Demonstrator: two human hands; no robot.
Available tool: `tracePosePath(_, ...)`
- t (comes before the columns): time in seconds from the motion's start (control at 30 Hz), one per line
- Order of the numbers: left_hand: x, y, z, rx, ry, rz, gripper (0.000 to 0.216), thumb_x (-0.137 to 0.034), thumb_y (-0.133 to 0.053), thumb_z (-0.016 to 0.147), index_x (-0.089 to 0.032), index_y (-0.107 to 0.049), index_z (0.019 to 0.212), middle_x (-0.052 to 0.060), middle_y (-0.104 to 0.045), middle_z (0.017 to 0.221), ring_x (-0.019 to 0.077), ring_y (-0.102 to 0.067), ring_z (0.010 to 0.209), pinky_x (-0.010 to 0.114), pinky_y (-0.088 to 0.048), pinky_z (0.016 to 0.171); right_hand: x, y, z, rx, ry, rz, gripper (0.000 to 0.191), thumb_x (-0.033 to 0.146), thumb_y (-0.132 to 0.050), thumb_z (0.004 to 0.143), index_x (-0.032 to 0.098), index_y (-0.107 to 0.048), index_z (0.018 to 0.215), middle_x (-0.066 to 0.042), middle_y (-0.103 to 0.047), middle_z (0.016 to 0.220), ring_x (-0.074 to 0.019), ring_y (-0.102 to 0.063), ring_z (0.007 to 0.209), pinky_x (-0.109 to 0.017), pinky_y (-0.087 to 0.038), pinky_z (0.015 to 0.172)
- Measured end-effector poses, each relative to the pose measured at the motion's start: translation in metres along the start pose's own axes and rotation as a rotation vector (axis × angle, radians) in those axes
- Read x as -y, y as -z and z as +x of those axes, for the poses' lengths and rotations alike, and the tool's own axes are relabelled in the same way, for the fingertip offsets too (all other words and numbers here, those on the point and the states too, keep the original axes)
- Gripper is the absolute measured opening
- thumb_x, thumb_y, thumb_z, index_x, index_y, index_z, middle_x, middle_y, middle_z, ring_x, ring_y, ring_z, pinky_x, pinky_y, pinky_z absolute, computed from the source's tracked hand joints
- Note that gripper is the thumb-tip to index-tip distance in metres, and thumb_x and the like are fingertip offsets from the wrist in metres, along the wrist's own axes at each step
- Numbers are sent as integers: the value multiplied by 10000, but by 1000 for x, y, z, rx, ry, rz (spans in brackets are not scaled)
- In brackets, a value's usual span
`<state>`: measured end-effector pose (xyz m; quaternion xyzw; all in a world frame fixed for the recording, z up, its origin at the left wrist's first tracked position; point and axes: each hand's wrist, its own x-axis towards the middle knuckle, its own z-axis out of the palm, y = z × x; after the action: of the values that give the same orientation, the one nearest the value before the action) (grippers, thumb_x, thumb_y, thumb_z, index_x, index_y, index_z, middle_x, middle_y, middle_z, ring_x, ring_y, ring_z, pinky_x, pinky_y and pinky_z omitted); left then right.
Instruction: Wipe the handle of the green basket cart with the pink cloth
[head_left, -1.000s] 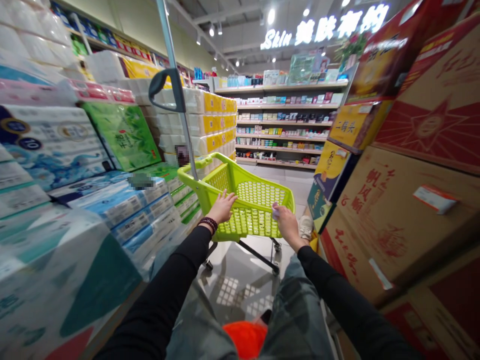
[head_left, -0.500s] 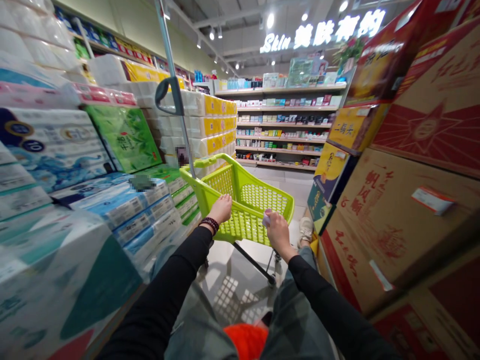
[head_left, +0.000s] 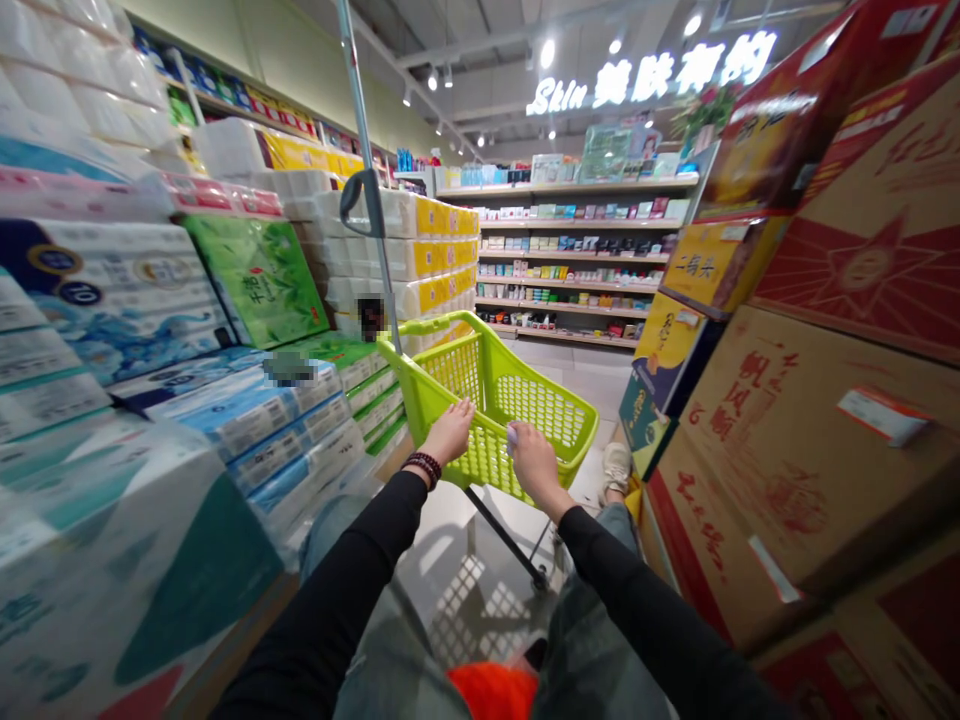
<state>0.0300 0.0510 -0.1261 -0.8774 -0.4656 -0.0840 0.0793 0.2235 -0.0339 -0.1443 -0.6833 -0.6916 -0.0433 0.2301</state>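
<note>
A lime-green shopping cart [head_left: 544,395] with a perforated plastic basket stands just ahead of me. My left hand [head_left: 448,432], with a dark bead bracelet at the wrist, is closed at the near rim of the basket, its fingers curled together there. To its right, my right hand [head_left: 534,465] is closed around a small pale purple thing [head_left: 512,440]; only a bit of it shows, so its kind is unclear. This hand is in front of the basket's near side, and I cannot tell whether it touches the cart. A metal pole [head_left: 361,110] with a grey hook-like handle rises from the cart's left corner.
Stacked tissue packs [head_left: 255,275] line my left side. Cardboard cartons [head_left: 787,440] are piled on my right. Shelves [head_left: 577,225] of small boxed goods cross the far end. A shoe [head_left: 616,470] is beside the cartons, near the cart's right side.
The scene has shifted slightly right in view. My right hand has moved left along the basket, closer to my left hand, with the pale purple thing still in it.
</note>
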Motion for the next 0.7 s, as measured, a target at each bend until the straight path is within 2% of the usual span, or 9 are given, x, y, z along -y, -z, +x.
tracePosePath(0.13,1,2,7,21,14,28,763,-54,-497,879,-61,-370,1631,235,-338,1708,281,-353,1595,462,-300,1310,31,-1,38,70,67,44,423,157,-491,1047,162,-545,1467,-150,-672,1372,-248,-635,1199,-337,-479,994)
tracePosePath(0.2,1,5,8,36,29,47,745,-44,-487,884,-56,-381,1622,229,-326,1716,282,-353,1595,453,-301,1309,35,-5,46,65,123,74,489,121,-530,1019,168,-519,1506,-149,-669,1393,-250,-644,1200,-343,-496,1003)
tracePosePath(0.27,0,7,7,46,42,52,732,-33,-470,889,-48,-385,1616,223,-317,1721,282,-342,1600,448,-296,1312,27,-9,43,34,218,87,445,125,-528,1026,197,-574,1463,-137,-669,1408,-251,-657,1182,-353,-511,1006)
tracePosePath(0.37,0,9,4,49,42,33,718,-28,-449,899,-38,-385,1613,221,-314,1723,271,-317,1610,437,-283,1319,-6,-12,24,-20,349,83,324,168,-517,1055,224,-678,1331,-116,-649,1461,-253,-670,1165,-366,-530,1004)
tracePosePath(0.47,-1,8,3,50,18,0,728,-39,-469,895,-44,-378,1617,222,-306,1725,262,-309,1614,428,-275,1323,-36,-9,7,-50,375,104,307,182,-543,1055,238,-692,1318,-101,-646,1473,-244,-685,1157,-356,-549,984)
tracePosePath(0.53,-2,7,5,51,10,-17,741,-51,-492,889,-49,-372,1621,225,-296,1728,266,-317,1611,426,-276,1321,-40,-8,8,-50,360,120,306,193,-553,1057,234,-691,1327,-102,-667,1441,-237,-697,1141,-345,-554,969)
tracePosePath(0.7,-9,8,12,56,-14,-13,740,-59,-512,891,-96,-390,1619,196,-330,1725,254,-339,1603,410,-294,1310,-2,-9,42,-5,351,128,330,146,-571,1035,208,-700,1332,-121,-681,1403,-228,-693,1150,-321,-530,987)
